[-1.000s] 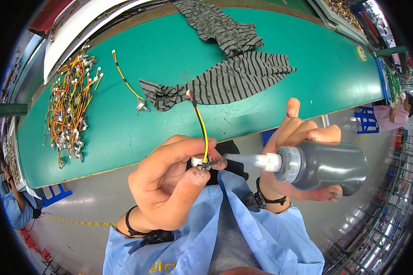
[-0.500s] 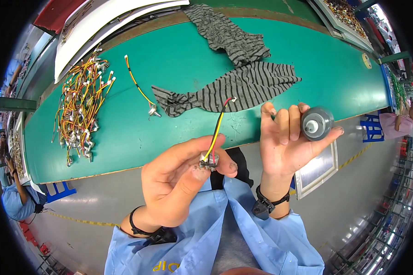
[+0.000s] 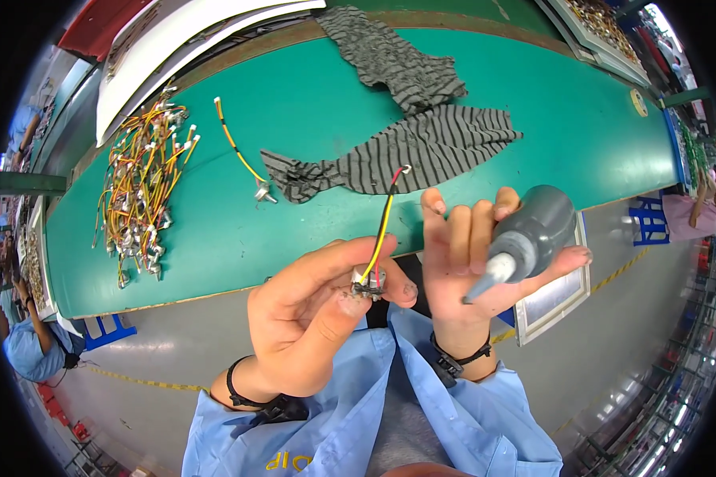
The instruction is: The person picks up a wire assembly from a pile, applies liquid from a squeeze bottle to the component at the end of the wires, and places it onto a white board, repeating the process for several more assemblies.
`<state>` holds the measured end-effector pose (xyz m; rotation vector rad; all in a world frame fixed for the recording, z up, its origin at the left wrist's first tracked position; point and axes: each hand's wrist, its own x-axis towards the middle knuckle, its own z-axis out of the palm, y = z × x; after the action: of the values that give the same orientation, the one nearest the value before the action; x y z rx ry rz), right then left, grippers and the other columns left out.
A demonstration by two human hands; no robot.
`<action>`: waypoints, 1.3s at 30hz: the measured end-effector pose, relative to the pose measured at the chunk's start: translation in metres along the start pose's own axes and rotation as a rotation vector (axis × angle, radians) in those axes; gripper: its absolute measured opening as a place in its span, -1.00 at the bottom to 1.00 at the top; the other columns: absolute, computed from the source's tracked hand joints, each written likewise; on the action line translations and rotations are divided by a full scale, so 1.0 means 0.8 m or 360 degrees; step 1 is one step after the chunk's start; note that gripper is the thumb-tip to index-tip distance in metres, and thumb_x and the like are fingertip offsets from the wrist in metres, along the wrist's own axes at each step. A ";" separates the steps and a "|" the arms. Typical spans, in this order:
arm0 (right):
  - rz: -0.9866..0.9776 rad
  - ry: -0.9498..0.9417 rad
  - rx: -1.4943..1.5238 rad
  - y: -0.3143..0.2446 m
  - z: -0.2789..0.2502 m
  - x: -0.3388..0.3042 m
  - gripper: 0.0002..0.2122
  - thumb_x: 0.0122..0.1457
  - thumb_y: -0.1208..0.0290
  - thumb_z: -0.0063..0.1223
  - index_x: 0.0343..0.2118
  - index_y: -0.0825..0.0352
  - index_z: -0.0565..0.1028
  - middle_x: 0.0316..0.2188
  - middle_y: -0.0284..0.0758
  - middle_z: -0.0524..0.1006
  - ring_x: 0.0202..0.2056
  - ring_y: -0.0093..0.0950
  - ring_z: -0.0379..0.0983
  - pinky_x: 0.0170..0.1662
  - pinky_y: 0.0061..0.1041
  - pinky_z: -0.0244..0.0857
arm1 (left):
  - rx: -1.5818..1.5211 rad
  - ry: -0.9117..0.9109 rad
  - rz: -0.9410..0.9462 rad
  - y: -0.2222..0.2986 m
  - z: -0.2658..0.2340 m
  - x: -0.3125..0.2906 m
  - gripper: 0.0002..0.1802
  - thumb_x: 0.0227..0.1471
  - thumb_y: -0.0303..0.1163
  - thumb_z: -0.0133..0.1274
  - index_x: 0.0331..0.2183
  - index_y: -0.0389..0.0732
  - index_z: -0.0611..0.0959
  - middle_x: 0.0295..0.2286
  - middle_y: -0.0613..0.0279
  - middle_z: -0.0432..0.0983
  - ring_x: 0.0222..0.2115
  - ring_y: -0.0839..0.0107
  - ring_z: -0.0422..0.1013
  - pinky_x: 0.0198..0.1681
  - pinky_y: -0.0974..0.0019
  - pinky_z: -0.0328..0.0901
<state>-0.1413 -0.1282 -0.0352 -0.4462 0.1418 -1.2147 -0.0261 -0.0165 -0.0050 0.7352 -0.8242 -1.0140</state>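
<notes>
Compared with half a second ago, your bottle [image 3: 545, 226] has swung round; back then its nozzle pointed up at the camera, now it slants down and leftward across your palm, tip well apart from the little metal part [image 3: 367, 284]; your right hand [image 3: 449, 290] has also drifted a bit closer to the left one, and it's got the dark bottle pinched between thumb and fingers; your left hand [image 3: 298, 318] has barely moved, fingertips closed on that metal part in front of your chest, its red, yellow and black wires [image 3: 386, 215] sticking up.

As for the surface, you've got a green desk [image 3: 294, 79] with scuffs; two striped grey cloths [image 3: 429, 151] lie crumpled near the middle; a big tangle of wired parts [image 3: 147, 191] sits on the left, with one loose wired part [image 3: 263, 191] just beside it; there's a tape roll [image 3: 638, 102] at the far right end.

Around you it's a grey floor [image 3: 215, 350] with yellow marking lines [image 3: 147, 383]; blue stools [image 3: 648, 221] stand either side; a co-worker in blue [image 3: 36, 350] is off left, another in pink [image 3: 688, 215] off right.
</notes>
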 end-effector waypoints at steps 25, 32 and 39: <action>-0.0236 0.0278 -0.0206 -0.014 -0.036 0.063 -0.36 -0.01 -0.34 -0.02 -0.40 0.33 0.40 -0.80 -0.48 0.05 -0.73 -0.62 -0.05 -0.09 -0.39 0.19 | 0.2716 -0.0133 0.0299 0.275 -0.422 0.221 -0.74 0.11 -0.51 -0.05 -0.13 -0.32 0.54 -0.25 0.20 0.47 -0.23 0.43 0.40 -0.10 0.39 0.28; -0.0333 0.0247 -0.0329 -0.011 -0.037 0.067 -0.37 0.03 -0.31 -0.04 -0.39 0.37 0.40 -0.80 -0.47 0.11 -0.73 -0.62 -0.01 -0.05 -0.36 0.20 | 0.2389 0.0267 0.0048 0.268 -0.526 0.209 -0.74 0.10 -0.49 0.00 -0.14 -0.33 0.56 -0.24 0.25 0.51 -0.21 0.51 0.40 -0.08 0.43 0.28; -0.0366 0.0276 -0.0396 -0.007 -0.037 0.067 -0.37 0.04 -0.30 -0.04 -0.40 0.38 0.39 -0.80 -0.45 0.13 -0.73 -0.60 -0.02 -0.07 -0.36 0.19 | 0.2305 0.0417 0.0088 0.255 -0.555 0.207 -0.76 0.06 -0.47 0.03 -0.19 -0.32 0.59 -0.29 0.17 0.57 -0.27 0.47 0.47 -0.13 0.41 0.32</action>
<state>-0.1373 -0.1867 -0.0532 -0.5847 0.4023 -1.4696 0.4892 -0.0340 -0.0153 1.9849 -1.2854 -0.0913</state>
